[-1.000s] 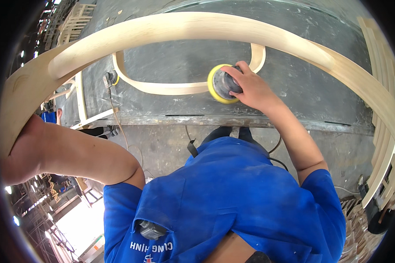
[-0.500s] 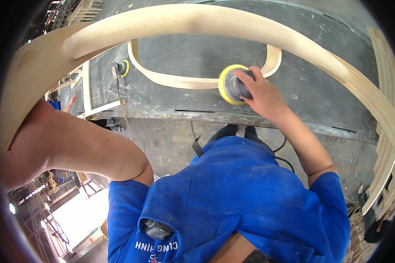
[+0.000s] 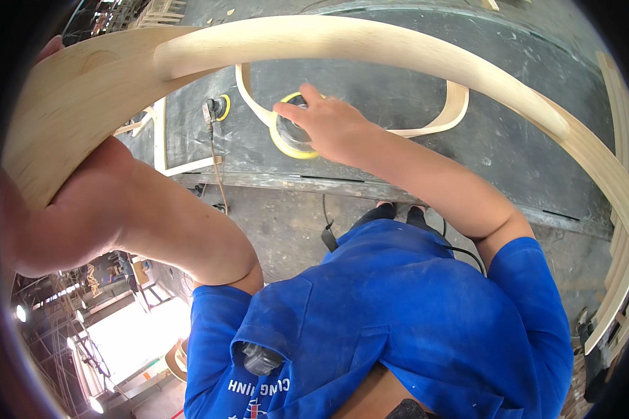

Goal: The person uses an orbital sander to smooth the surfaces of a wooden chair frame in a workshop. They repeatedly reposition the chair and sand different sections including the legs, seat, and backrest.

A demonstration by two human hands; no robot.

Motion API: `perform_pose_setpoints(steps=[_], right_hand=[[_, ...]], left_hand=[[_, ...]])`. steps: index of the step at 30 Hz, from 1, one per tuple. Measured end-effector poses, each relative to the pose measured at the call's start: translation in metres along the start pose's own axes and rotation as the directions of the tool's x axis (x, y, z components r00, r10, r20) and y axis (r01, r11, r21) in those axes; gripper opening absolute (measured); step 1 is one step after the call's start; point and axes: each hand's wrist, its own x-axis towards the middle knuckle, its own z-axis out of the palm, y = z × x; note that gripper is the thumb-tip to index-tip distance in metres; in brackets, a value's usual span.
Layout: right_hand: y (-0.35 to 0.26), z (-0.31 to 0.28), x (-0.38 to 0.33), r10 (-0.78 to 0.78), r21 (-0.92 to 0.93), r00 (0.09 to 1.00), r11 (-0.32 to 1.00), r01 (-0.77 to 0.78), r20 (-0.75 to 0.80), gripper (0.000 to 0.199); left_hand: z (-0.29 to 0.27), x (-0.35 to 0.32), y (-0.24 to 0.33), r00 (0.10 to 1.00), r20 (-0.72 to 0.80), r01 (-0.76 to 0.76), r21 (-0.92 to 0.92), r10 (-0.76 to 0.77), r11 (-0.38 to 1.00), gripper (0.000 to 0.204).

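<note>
A large curved pale-wood frame [image 3: 328, 36] arches across the upper view, its wide end close at the far left. My left hand [image 3: 70, 209] is closed round that wide end, with fingertips showing past its far edge. Over the dark table, my right hand [image 3: 332, 126] grips a round sander [image 3: 293, 145] with a yellow rim from above. The sander overlaps part of the wood's thin lower loop [image 3: 258, 110]; whether it touches the loop or the tabletop I cannot tell.
A second yellow-rimmed sander [image 3: 219, 107] lies on the dark table [image 3: 391, 164] to the left, its cord [image 3: 220, 174] hanging over the front edge. Beside it are pale wooden frame parts [image 3: 161, 140]. Curved wooden strips [image 3: 618, 126] stand at the right.
My right hand has carried the sander leftward across the table. The view has shifted a little, and the wooden frame sits slightly further right in it, still in my left hand.
</note>
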Motion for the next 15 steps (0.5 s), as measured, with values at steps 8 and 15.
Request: perform_pose_setpoints(steps=[8, 15], right_hand=[[-0.020, 0.002, 0.068, -0.023, -0.045, 0.997, 0.999, 0.020, -0.074, 0.061], [-0.007, -0.005, 0.038, -0.003, -0.080, 1.000, 0.997, 0.003, 0.002, 0.066]], left_hand=[[-0.010, 0.003, -0.007, 0.990, 0.023, 0.144, -0.168, -0.142, 0.975, 0.060], [-0.026, 0.009, -0.020, 0.984, 0.125, 0.151, -0.182, -0.129, 0.972, 0.063]])
